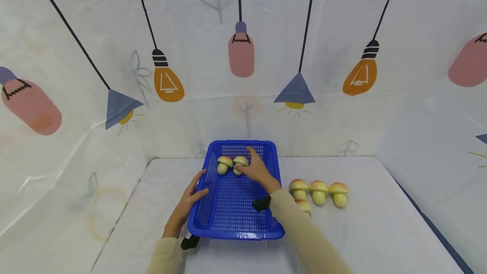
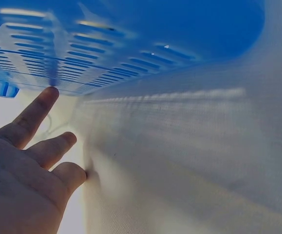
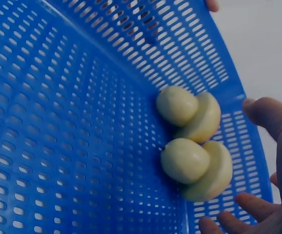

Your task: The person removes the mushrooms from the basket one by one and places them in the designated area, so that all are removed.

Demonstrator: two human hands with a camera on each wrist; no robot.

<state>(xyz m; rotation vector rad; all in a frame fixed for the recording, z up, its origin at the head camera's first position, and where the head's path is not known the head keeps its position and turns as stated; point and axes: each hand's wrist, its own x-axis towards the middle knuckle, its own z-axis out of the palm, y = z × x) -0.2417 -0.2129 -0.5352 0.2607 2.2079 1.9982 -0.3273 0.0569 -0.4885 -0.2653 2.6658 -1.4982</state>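
Two toy mushrooms, a left one [image 1: 223, 165] and a right one [image 3: 189, 162], lie side by side at the far end of a blue perforated plastic basket [image 1: 236, 215]. My right hand [image 1: 256, 170] reaches over that end, thumb and fingers spread around the right mushroom, holding nothing; a gap shows between them in the right wrist view. At the basket's left rim is my left hand [image 1: 188, 200], its thumb lying over the edge. From below, the left wrist view shows its fingers [image 2: 38, 109] extended and apart, one fingertip against the outer wall.
Several more toy mushrooms [image 1: 318, 192] stand on the white table [image 1: 380, 231], right of the basket and close to my right forearm. One of them is partly covered by the sleeve. A white sheet [image 1: 205, 109] printed with lamps hangs behind the table.
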